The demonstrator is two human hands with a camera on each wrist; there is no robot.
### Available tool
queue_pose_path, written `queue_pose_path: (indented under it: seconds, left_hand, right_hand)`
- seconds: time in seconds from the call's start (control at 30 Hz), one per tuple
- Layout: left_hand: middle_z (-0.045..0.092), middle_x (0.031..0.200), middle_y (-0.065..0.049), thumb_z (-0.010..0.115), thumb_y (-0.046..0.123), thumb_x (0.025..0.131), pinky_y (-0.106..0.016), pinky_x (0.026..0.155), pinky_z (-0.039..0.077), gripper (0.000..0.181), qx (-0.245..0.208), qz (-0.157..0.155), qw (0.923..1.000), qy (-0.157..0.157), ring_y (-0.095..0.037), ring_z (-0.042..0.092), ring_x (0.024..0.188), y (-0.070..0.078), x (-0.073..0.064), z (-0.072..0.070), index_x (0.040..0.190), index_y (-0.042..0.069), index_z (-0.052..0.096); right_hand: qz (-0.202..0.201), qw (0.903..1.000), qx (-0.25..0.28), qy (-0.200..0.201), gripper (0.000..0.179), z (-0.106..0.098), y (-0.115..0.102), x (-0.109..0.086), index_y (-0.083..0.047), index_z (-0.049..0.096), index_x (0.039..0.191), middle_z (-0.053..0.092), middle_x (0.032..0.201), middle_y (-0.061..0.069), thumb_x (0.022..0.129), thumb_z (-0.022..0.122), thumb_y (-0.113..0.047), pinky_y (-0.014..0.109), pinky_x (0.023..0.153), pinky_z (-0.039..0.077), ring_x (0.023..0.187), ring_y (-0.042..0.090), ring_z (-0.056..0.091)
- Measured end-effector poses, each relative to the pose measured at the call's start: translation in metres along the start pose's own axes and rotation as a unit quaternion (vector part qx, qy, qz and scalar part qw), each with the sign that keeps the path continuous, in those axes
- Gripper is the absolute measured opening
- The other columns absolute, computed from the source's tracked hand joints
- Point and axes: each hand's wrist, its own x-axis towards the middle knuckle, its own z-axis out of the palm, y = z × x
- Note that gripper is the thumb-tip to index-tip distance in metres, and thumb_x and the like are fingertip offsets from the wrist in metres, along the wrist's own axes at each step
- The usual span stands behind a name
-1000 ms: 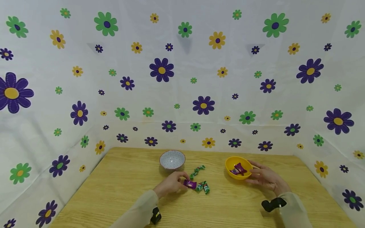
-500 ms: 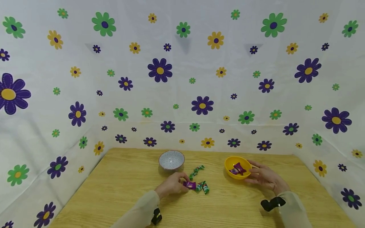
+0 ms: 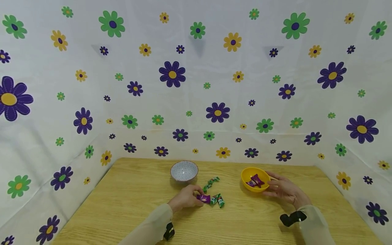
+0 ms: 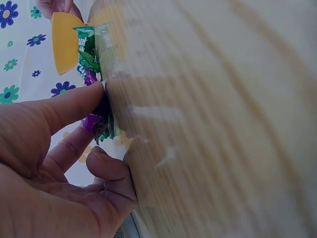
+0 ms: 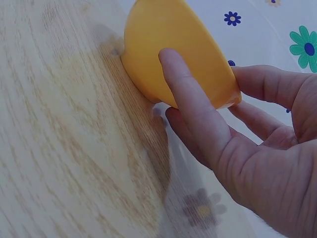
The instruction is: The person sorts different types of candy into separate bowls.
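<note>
At the middle of the table, my left hand (image 3: 185,198) pinches one end of a purple-wrapped candy (image 3: 204,199); in the left wrist view the thumb and a finger sit on either side of the purple wrapper (image 4: 91,122). Green-wrapped candies (image 3: 221,201) lie just right of it, and more green candies (image 3: 210,184) lie a little behind. My right hand (image 3: 286,192) holds the right side of a yellow bowl (image 3: 253,190), its thumb against the outer wall in the right wrist view. Inside that bowl are purple-wrapped candies (image 3: 257,180).
A pale patterned bowl (image 3: 184,172) with a reddish rim stands behind my left hand. The wooden table (image 3: 141,190) meets a white flower-print cloth (image 3: 196,92) at its back and sides. Black straps (image 3: 292,218) cross both wrists.
Both hands stay almost where they were, the left at the purple candy and the right at the yellow bowl. The head view has shifted slightly.
</note>
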Motion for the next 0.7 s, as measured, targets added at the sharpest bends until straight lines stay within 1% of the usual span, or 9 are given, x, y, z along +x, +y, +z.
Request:
queue_pose_path:
  seconds: [0.2,0.4,0.5,0.57,0.63,0.7]
  left_hand:
    - [0.054,0.09,-0.001,0.076,0.01,0.071,-0.029,0.059,0.041,0.021,0.005,-0.002,1.0,-0.002,-0.017,0.048,0.075,-0.0012,0.0021,-0.0003,0.088,0.014,0.065]
    - [0.055,0.091,-0.001,0.076,0.012,0.072,-0.028,0.06,0.043,0.021,-0.033,0.0,0.999,-0.031,-0.017,0.05,0.076,-0.0016,0.0028,-0.0031,0.09,0.014,0.065]
    - [0.057,0.094,-0.002,0.076,0.014,0.072,-0.031,0.066,0.044,0.022,-0.06,-0.005,0.9972,-0.045,-0.018,0.051,0.082,-0.0014,0.0027,-0.0045,0.092,0.014,0.065]
    - [0.058,0.096,-0.002,0.076,0.017,0.072,-0.036,0.073,0.043,0.024,-0.077,-0.015,0.9956,-0.051,-0.02,0.051,0.087,-0.001,0.0029,-0.005,0.093,0.015,0.065]
    - [0.059,0.098,-0.001,0.077,0.021,0.071,-0.041,0.079,0.041,0.025,-0.087,-0.027,0.9944,-0.053,-0.022,0.05,0.092,0.0,0.0036,-0.0052,0.093,0.016,0.065]
    - [0.058,0.101,0.0,0.077,0.025,0.071,-0.044,0.082,0.038,0.026,-0.087,-0.034,0.9943,-0.051,-0.024,0.049,0.097,0.0011,0.005,-0.0048,0.093,0.019,0.066]
  right_hand:
    - [-0.002,1.0,-0.003,0.003,0.064,-0.0006,0.0001,0.0003,-0.011,0.015,0.145,0.008,0.146,0.023,0.091,0.046,0.003,0.05,0.088,0.041,0.122,0.044,0.034]
    - [-0.005,0.9999,-0.009,0.012,0.063,-0.0013,0.0009,0.0012,-0.012,0.016,0.145,0.009,0.146,0.024,0.091,0.046,0.002,0.05,0.087,0.042,0.121,0.045,0.035]
    - [-0.005,0.9998,-0.014,0.015,0.062,-0.0002,0.0008,0.001,-0.012,0.017,0.145,0.009,0.146,0.024,0.092,0.045,0.002,0.05,0.087,0.042,0.122,0.045,0.035]
    - [-0.005,0.9997,-0.015,0.018,0.062,0.0004,0.0009,0.0009,-0.013,0.017,0.145,0.009,0.146,0.024,0.092,0.045,0.002,0.05,0.087,0.042,0.122,0.045,0.034]
    - [-0.006,0.9997,-0.016,0.016,0.062,0.0006,0.0007,0.0009,-0.012,0.016,0.145,0.009,0.146,0.024,0.092,0.044,0.002,0.05,0.087,0.041,0.122,0.045,0.033]
    - [-0.007,0.9997,-0.014,0.017,0.061,0.0003,0.0009,0.0014,-0.012,0.017,0.145,0.009,0.146,0.024,0.092,0.044,0.002,0.05,0.087,0.041,0.123,0.046,0.032]
